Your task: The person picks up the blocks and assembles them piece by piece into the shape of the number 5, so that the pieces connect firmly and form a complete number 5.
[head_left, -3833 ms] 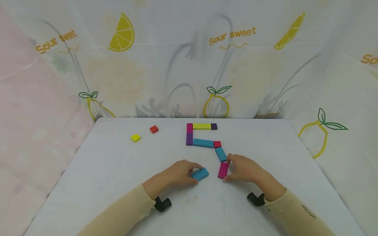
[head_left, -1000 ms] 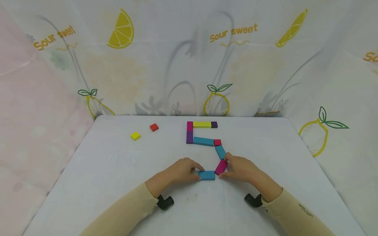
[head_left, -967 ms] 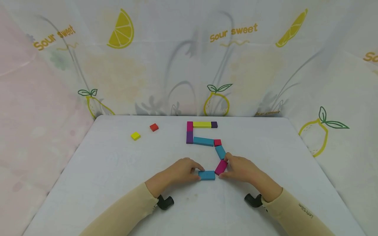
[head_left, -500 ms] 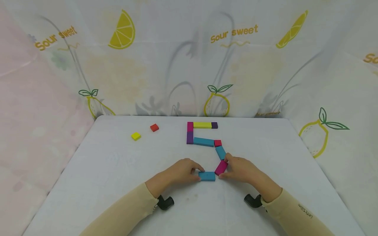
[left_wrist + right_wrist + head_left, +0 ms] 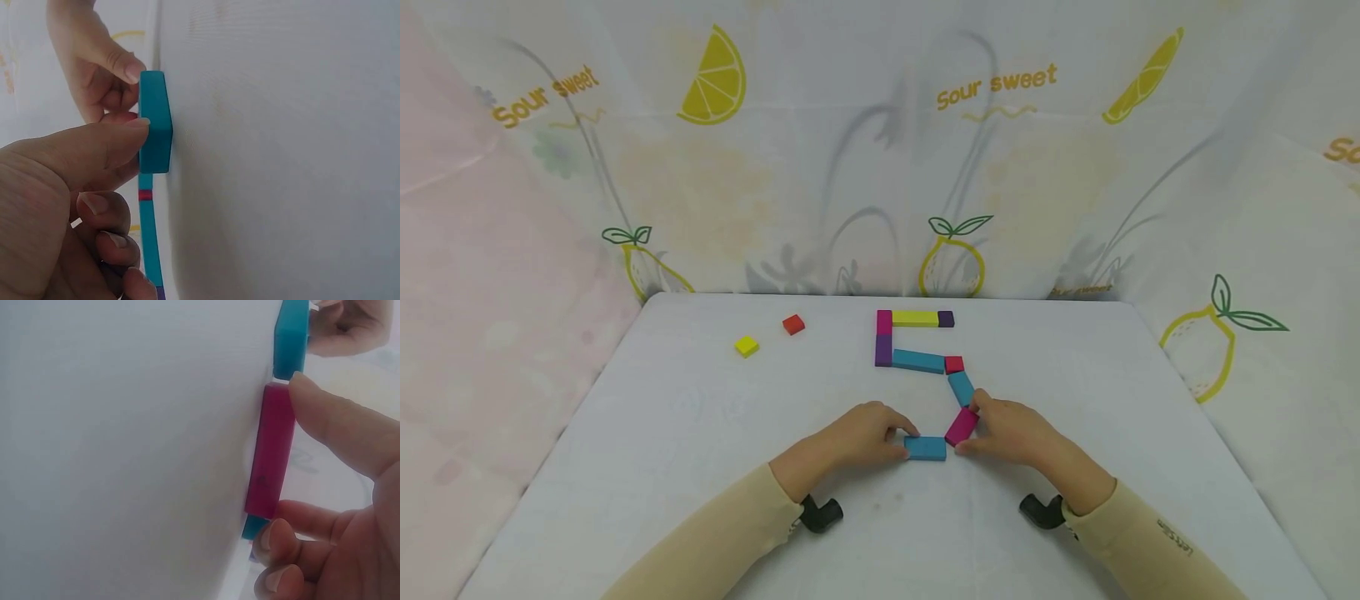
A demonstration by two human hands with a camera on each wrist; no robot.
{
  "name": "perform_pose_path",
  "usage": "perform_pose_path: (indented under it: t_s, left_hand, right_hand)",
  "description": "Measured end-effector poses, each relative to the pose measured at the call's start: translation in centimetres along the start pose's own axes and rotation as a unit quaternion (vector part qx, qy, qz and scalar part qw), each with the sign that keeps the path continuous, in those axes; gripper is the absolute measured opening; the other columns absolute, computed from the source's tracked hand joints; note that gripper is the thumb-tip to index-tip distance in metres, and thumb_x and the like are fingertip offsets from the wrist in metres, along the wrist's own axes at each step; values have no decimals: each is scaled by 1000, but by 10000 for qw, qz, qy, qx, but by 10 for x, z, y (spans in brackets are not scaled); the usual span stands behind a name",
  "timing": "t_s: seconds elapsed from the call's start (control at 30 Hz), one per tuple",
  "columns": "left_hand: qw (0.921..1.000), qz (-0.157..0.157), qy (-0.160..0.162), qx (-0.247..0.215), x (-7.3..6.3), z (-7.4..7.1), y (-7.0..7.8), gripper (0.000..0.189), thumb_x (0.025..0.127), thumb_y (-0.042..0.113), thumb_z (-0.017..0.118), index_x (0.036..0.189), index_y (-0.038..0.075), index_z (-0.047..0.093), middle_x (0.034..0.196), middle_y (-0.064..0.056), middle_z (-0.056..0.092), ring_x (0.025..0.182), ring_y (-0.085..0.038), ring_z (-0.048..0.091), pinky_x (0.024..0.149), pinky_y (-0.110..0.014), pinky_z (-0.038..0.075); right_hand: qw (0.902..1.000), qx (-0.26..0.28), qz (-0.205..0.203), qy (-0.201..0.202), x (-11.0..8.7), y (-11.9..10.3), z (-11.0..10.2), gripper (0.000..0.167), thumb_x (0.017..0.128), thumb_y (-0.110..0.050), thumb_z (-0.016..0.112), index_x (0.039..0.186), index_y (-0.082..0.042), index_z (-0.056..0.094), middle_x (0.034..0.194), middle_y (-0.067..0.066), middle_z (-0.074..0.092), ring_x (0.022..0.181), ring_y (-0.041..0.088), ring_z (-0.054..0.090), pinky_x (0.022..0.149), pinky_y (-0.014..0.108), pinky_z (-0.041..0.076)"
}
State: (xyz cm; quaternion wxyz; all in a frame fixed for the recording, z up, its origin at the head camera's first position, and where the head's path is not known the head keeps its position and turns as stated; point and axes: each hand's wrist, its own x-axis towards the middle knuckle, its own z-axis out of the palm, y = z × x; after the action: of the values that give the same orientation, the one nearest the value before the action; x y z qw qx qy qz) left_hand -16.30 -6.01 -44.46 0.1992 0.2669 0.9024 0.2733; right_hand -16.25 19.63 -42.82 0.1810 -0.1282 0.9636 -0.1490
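Note:
My left hand point(image 5: 867, 435) pinches a blue rectangular block point(image 5: 927, 448) by its left end, thumb on the near side. In the left wrist view the thumb lies on the edge of that blue block point(image 5: 156, 122). My right hand point(image 5: 1011, 429) holds a magenta block point(image 5: 962, 426) between thumb and fingers at its two ends; the right wrist view shows this magenta block point(image 5: 272, 450) from the side. Its lower end stands right by the blue block's right end. Beyond its upper end lies a shorter blue block point(image 5: 961, 388), partly behind my right fingertips.
A bent row continues with a red block point(image 5: 953, 364), a long blue block point(image 5: 917, 361), a purple one point(image 5: 883, 351), a magenta one point(image 5: 884, 322), a yellow one point(image 5: 915, 318) and a dark purple one point(image 5: 946, 318). Yellow point(image 5: 747, 347) and red point(image 5: 793, 324) pieces lie apart on the white table point(image 5: 647, 467).
Since the earliest frame the left hand has turned its blue block level and brought it right, and the right hand has tilted the magenta block's near end leftward. Over the last second both hands stay put.

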Motion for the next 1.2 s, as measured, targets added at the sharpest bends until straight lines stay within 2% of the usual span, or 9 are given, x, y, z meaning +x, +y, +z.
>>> perform_pose_path:
  t_s: [0.43, 1.2]
  left_hand:
    - [9999, -33, 79, 90, 0, 0, 1, 31, 89, 27, 76, 120, 22, 74, 61, 4, 49, 66, -10, 48, 61, -24, 39]
    - [9999, -40, 113, 93, 0, 1, -1, 33, 89, 30, 76, 122, 23, 74, 64, 5, 52, 69, -9, 49, 64, -24, 42]
  right_hand:
    - [9998, 48, -132, 111, 1, 4, 4, 62, 76, -48, 84, 111, -11, 50, 73, 0, 52, 66, 14, 52, 58, 30, 41]
    - [10000, -11, 26, 95, 3, 2, 3, 63, 74, -49, 85, 111, -12, 51, 72, 1, 53, 64, 15, 53, 59, 30, 43]
